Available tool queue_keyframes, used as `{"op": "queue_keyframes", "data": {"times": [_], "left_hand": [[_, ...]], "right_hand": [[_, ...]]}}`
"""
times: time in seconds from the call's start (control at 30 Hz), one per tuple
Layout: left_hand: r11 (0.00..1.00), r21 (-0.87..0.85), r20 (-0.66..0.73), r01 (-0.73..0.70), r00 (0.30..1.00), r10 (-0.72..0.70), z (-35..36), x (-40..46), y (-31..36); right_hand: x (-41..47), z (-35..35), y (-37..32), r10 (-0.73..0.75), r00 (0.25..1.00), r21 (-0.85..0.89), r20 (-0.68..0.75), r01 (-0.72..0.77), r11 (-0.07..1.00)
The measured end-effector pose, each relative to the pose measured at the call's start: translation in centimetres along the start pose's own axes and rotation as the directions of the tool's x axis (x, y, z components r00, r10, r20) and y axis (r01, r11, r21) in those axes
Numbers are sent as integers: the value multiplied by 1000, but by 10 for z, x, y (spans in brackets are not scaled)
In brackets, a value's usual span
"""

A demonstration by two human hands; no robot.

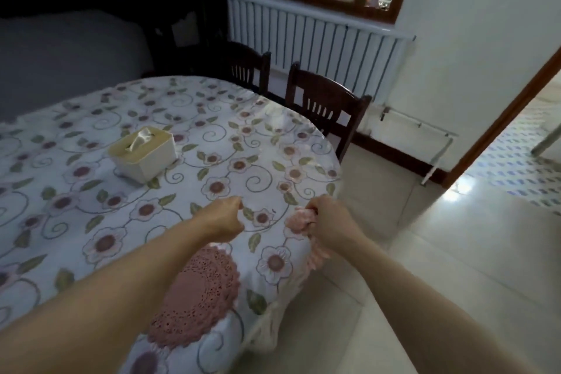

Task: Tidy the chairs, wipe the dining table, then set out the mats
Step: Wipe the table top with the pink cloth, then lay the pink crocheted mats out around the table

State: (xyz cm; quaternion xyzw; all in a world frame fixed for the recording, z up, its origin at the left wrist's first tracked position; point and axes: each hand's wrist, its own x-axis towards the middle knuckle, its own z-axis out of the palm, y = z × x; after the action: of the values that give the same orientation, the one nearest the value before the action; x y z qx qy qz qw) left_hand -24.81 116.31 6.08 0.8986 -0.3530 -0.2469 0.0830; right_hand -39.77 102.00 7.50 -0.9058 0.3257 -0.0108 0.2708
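Observation:
The dining table point(91, 222) wears a white cloth with a flower print. A round pink crocheted mat point(197, 294) lies flat near the table's front edge, partly under my left forearm. My left hand point(226, 218) hovers just beyond it, fingers curled with nothing visible in them. My right hand point(329, 222) is at the table's right edge, closed on bunched pink crocheted mats point(299, 222) that hang below the fist. Two dark wooden chairs point(326, 106) point(246, 67) stand tucked against the far side of the table.
A cream tissue box point(144, 153) sits mid-table. A white radiator point(312, 39) runs along the wall behind the chairs, under a window sill crowded with jars. A grey sofa point(60, 48) is at the left. Pale tiled floor point(440, 252) and a doorway lie to the right.

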Motion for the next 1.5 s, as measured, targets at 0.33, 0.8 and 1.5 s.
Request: {"op": "queue_keyframes", "data": {"times": [0.33,0.8,1.5], "left_hand": [[991,-77,-6,111,994,-111,1,83,52],[957,-153,-29,247,967,-254,-19,186,65],[454,-508,2,732,528,-849,87,14,-34]], "right_hand": [[125,-28,60,-100,990,-68,102,108,992],[282,-36,78,-150,981,-111,120,164,980],[175,119,-24,-439,508,-14,741,665,747]]}}
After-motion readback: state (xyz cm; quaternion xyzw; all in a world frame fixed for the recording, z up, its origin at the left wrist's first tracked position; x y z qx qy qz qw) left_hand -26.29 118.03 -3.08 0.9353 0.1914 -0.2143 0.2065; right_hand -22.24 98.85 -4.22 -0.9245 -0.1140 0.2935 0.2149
